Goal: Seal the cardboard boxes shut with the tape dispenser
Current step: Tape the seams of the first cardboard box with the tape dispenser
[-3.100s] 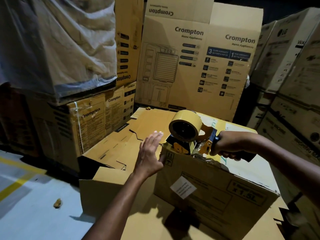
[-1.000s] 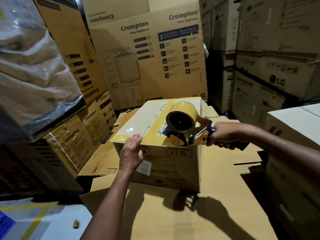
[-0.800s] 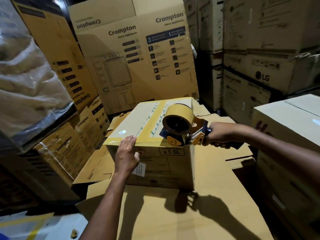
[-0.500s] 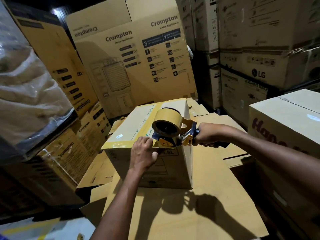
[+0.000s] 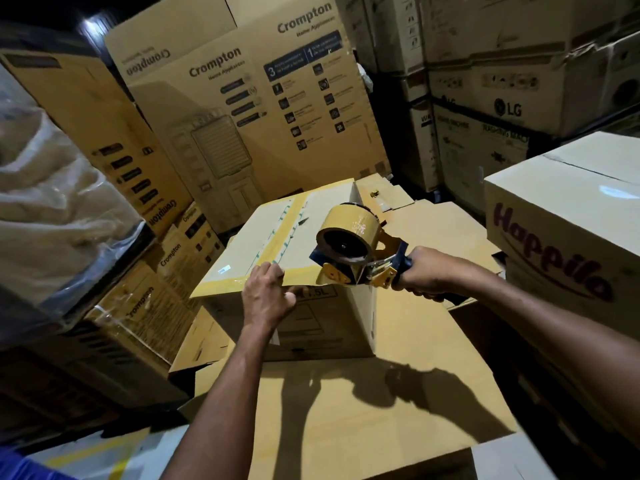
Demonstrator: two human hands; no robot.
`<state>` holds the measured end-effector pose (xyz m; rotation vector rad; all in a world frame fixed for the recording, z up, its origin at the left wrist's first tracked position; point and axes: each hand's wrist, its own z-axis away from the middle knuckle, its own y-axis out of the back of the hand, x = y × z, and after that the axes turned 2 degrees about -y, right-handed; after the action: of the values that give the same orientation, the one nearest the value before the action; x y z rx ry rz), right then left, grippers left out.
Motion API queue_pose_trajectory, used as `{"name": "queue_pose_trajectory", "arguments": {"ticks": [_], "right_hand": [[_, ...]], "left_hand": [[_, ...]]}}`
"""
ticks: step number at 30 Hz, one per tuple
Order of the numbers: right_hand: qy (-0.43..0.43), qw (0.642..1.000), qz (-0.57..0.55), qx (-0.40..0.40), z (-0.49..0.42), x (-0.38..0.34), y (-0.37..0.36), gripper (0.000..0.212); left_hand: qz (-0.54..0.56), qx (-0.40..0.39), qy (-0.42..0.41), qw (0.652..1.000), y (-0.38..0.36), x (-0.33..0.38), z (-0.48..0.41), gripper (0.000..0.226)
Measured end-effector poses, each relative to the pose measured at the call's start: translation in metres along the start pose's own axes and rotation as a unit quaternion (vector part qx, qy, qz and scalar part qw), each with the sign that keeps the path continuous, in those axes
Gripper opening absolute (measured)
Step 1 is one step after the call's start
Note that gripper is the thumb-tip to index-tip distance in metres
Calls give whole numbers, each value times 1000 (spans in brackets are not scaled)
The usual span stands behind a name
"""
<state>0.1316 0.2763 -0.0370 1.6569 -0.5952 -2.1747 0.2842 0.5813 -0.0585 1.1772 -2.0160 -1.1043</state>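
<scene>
Touching the box point(image 5: 325, 327) edge, tape dispenser point(image 5: 349, 249) fills the right grip point(image 5: 423, 271).

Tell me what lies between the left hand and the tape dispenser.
Head view: a strip of tape along the near top edge of the box, from left hand to tape dispenser.

— The cardboard box point(image 5: 325, 327)?
— Shut, flaps down. Tan tape point(image 5: 277, 233) runs along its top seam and over the near top edge. It stands on a flat cardboard sheet point(image 5: 381, 417).
— And the tape dispenser point(image 5: 360, 258)?
— Yellow-and-blue frame with a fat tan roll point(image 5: 349, 230) standing on edge. Its nose touches the box's near right top corner. The right hand point(image 5: 424, 273) grips its handle, which points right.
</scene>
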Motion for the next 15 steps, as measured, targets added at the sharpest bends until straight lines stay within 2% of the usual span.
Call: {"name": "queue_pose_trajectory", "arguments": {"ticks": [5,9,15], "right_hand": [[-27,997,-67,11,12,50,-6,13],[-34,991,-130,3,20,62,-17,23],[-45,985,-164,-7,15,61,-47,11]], "left_hand": [[-11,4,-9,1000,-2,1,-1,49],[-18,6,-16,1000,-2,8,-2,52],[-22,-8,-3,1000,5,15,1,48]]}}
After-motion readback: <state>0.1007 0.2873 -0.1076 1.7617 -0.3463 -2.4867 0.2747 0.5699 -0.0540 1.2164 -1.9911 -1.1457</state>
